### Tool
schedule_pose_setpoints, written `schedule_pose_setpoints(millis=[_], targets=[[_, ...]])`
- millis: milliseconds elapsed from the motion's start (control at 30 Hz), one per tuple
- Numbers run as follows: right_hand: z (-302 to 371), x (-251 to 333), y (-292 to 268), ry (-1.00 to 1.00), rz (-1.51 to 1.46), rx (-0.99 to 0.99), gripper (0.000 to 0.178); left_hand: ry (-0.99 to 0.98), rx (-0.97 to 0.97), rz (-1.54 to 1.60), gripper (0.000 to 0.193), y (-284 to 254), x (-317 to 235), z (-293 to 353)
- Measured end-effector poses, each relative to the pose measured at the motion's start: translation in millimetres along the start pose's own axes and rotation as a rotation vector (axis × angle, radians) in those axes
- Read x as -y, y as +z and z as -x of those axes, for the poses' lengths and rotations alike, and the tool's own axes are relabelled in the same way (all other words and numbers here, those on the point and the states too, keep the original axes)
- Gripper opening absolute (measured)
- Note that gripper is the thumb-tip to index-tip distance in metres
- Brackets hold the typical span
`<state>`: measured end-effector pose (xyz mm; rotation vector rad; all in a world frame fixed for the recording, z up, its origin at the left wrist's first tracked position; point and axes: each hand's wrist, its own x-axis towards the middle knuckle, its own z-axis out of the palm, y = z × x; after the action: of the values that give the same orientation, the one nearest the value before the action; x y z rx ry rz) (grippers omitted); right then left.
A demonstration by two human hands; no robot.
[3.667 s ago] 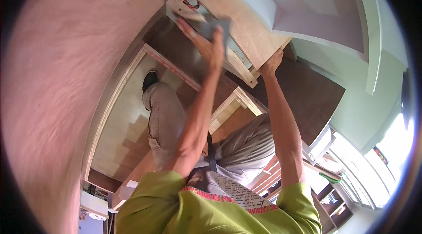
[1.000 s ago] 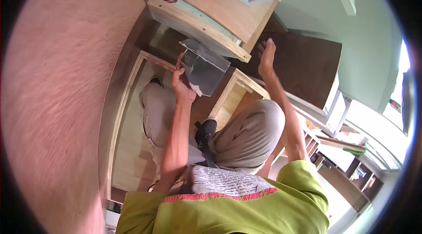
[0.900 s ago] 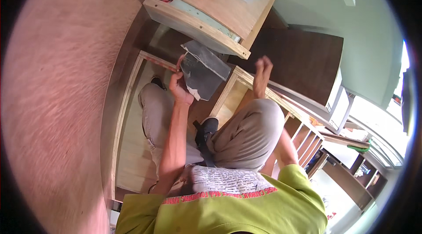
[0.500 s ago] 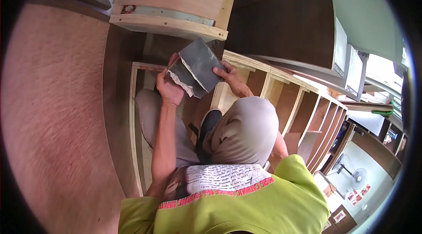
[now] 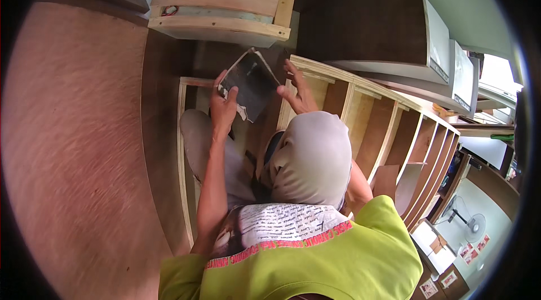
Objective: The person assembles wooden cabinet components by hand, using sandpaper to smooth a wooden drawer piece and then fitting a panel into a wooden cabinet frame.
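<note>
My left hand grips the lower left edge of a dark grey sheet of what looks like sandpaper, its thumb on top. The sheet is tilted, with ragged, torn pale edges at its lower left side. My right hand is open beside the sheet's right corner, fingers spread and pointing up. Its thumb is close to that corner; whether it touches cannot be made out. Both hands are held above my bent knees, between wooden frames.
A wooden frame with several compartments runs along the right. Dark cabinets stand beyond it. A reddish-brown wood panel fills the left, and a plywood box with a timber edge is ahead. A fan is at far right.
My right hand has let go of the sandpaper and opened its fingers. The torn upper flap no longer shows across the sheet, and my left thumb now lies on top of it.
</note>
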<state>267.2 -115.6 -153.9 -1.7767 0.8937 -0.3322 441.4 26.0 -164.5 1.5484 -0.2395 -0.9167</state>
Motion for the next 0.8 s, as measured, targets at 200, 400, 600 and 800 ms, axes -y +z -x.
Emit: schedule_pose_setpoints(millis=[200,400,600,800], targets=[[-6.7,-14.9,-15.8,0.251,-0.279,0.048,0.05,-0.032,0.154,0.228,0.054,-20.5,-24.5,4.6],[-10.1,-18.9,-32.7,0.36,-0.384,0.232,0.043,-0.088,0.122,0.325,0.053,-49.0,-10.9,3.3],[1.3,19.3,31.8,-0.144,0.33,0.039,0.042,-0.224,-0.133,0.386,0.044,-21.7,24.3,0.4],[-9.5,43.7,-18.6,0.438,-0.556,0.176,0.05,-0.169,-0.041,0.532,0.043,-65.4,7.9,4.8]])
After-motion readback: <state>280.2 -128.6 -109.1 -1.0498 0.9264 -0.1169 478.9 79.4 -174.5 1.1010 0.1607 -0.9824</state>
